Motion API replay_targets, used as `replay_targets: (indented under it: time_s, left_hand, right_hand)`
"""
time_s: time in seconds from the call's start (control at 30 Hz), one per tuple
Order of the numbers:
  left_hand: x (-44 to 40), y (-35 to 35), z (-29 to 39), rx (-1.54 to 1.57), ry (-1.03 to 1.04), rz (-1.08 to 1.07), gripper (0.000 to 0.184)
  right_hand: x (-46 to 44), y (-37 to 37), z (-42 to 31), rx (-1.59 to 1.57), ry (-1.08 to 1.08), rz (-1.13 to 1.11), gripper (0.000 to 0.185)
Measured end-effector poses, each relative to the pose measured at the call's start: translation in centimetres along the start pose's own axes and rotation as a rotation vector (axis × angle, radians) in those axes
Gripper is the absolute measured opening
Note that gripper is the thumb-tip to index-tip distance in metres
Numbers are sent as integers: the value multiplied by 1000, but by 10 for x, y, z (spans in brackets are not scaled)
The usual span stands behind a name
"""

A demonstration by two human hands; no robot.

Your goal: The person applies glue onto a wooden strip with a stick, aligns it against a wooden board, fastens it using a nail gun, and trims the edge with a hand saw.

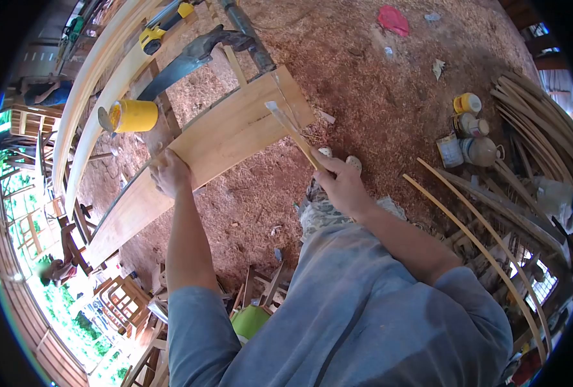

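A long, curved wooden board (235,132) lies slantwise across the view, its wide end near the top middle. My left hand (170,173) is closed on the board's upper edge. In my right hand (339,184) is a thin wooden stick (293,132) with a whitish tip, held over the wide end of the board. The fingers of this hand are wrapped round its lower end. Just above my left hand stands a yellow bucket (135,116) with yellow stuff around its rim.
A yellow and black tool (151,40) rests by long curved planks (96,84) at upper left. Jars and a jug (480,151) stand at right beside piled wood strips (538,122). A metal clamp (248,39) is beyond the board. People are at far left.
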State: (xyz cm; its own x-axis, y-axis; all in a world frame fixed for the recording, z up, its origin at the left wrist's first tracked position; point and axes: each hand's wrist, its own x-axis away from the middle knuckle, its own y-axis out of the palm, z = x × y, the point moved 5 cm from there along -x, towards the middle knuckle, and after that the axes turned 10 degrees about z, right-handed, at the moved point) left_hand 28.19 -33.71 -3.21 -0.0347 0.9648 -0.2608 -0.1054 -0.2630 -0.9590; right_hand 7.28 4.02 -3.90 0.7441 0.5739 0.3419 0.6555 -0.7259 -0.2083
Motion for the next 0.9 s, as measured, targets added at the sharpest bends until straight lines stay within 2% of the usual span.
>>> replay_targets:
  time_s: [0.07,0.13,0.17,0.23,0.67,0.77,0.83,0.9]
  left_hand:
    - [1,0,1,-7,-8,-47,81]
    - [1,0,0,7,-6,-16,82]
    - [1,1,0,7,-6,-16,82]
    - [3,-2,1,5,-18,-15,82]
    - [2,-2,0,21,-11,34,82]
    - [6,-9,6,-6,-17,-41,79]
    - [6,-8,6,2,-9,-13,79]
    - [5,-8,5,2,-7,-15,79]
  right_hand:
    - [5,2,9,-121,-62,-6,45]
    - [14,2,23,-489,236,-124,45]
    - [15,-1,24,-489,237,-124,45]
    - [18,-7,32,-587,382,-76,48]
    - [-6,-3,19,-377,324,-164,43]
    - [-4,2,25,-384,393,-165,43]
    - [3,6,23,-352,386,-316,43]
    - [8,3,23,-409,399,-317,44]
